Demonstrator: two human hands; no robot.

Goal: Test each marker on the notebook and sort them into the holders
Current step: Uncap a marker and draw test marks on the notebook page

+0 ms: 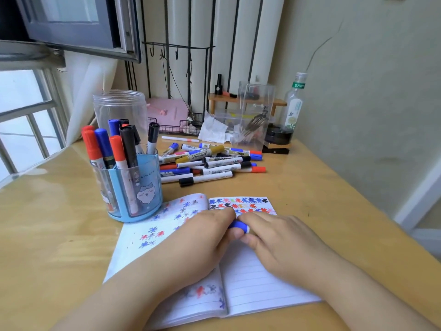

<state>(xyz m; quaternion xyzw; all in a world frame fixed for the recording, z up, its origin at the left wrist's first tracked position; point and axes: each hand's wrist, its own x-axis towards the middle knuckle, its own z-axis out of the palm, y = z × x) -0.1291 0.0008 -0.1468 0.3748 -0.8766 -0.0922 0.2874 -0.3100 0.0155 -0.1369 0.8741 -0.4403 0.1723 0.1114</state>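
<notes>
At far left, a clear plastic jar [120, 111] is seen standing on the wooden desk [55, 211], and just in front of it a blue pen holder [133, 189] is packed with upright markers, red, blue and black caps pointing up. To the right of the holder, a loose pile of markers [210, 161] is spread across the middle of the desk, lying flat and crossing one another.

Nearer, an open lined notebook [257, 283] is laid flat; star-shaped scribbles in blue, red, black and green are scattered over the left page and lined up along the top of the right page.

Over the notebook, the left hand [202, 237] is curled round one end of a blue-capped marker [238, 225], and the right hand [276, 237] is closed on the other end, fingertips of both meeting at the blue cap. Only the cap is shown; the barrel is hidden.

Far right, a clear acrylic box [256, 115] and a glass bottle [294, 106] are set against the wall.
</notes>
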